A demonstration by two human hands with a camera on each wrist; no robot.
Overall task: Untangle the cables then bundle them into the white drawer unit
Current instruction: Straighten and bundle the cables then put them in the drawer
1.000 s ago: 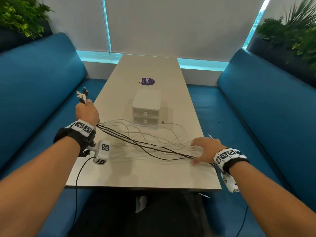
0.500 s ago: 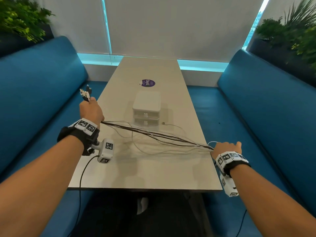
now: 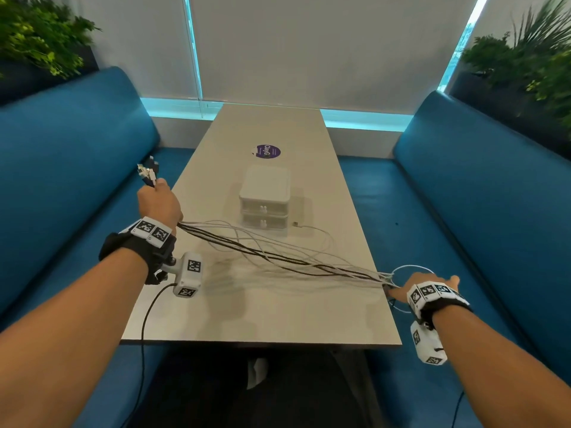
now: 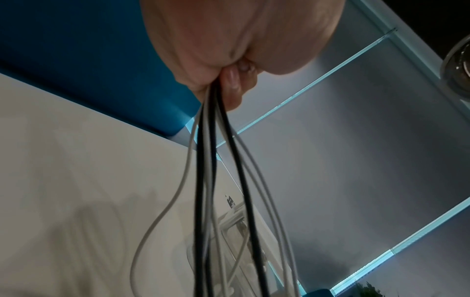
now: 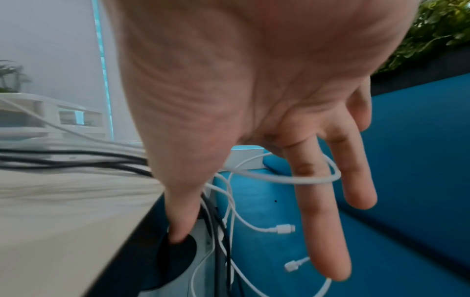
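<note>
Several black and white cables (image 3: 278, 257) stretch across the table (image 3: 278, 319) between my hands. My left hand (image 3: 159, 202) grips one end of the bunch above the table's left edge, and the plugs (image 3: 148, 174) stick up out of the fist. In the left wrist view the cables (image 4: 203, 180) hang from the curled fingers (image 4: 231, 90). My right hand (image 3: 423, 281) is at the table's right edge with straight fingers (image 5: 323, 221). The cables pass between its thumb (image 5: 180, 211) and palm, and loose ends (image 5: 284, 229) dangle below. The white drawer unit (image 3: 264, 186) stands mid-table, both drawers shut.
A white cable's USB plug (image 3: 296, 224) lies beside the drawer unit. A purple sticker (image 3: 266, 152) is on the table behind it. Blue benches (image 3: 61, 149) (image 3: 479, 180) flank the table. A white loop (image 5: 279, 178) hangs round my right fingers.
My right hand slid from the tabletop to the right edge, drawing the spread cables into one taut bunch. My left hand stayed put, still holding the plugs.
</note>
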